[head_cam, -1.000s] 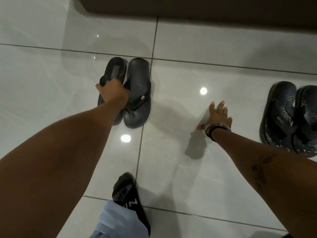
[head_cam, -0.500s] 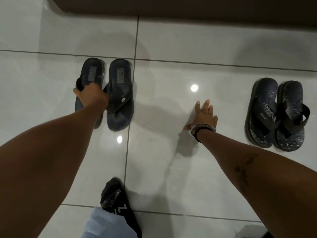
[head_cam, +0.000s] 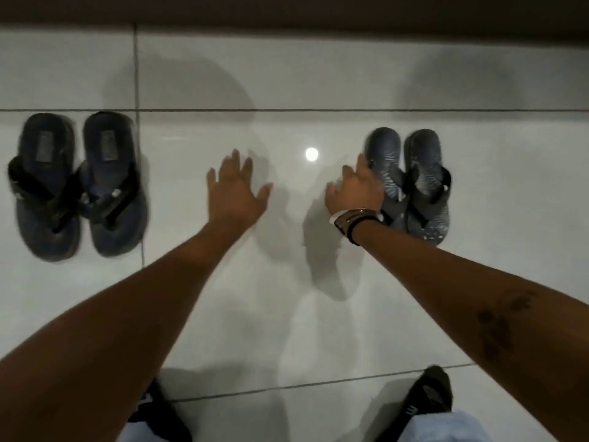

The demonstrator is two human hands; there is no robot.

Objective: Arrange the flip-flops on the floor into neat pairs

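Flip-flops at frame left (head_cam: 79, 186) sit paired; my left hand (head_cam: 236, 193) hovers spread and empty, my right hand (head_cam: 357, 189) spread against the right pair (head_cam: 411, 186), likely to straighten it.

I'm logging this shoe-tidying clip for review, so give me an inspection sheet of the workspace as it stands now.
Surface: glossy pale tiled floor, a lamp glare reflected on it.
Job's things: left pair of flip-flops side by side; right pair of flip-flops side by side.
Clutter: nothing seen.
Grippers: left hand open, fingers spread, over bare tile, holding nothing; right hand open, fingertips at the right pair's near sandal, contact unclear.
Cables: nothing seen.
Surroundings: dark band along the top edge; person's black shoes at the bottom edge.
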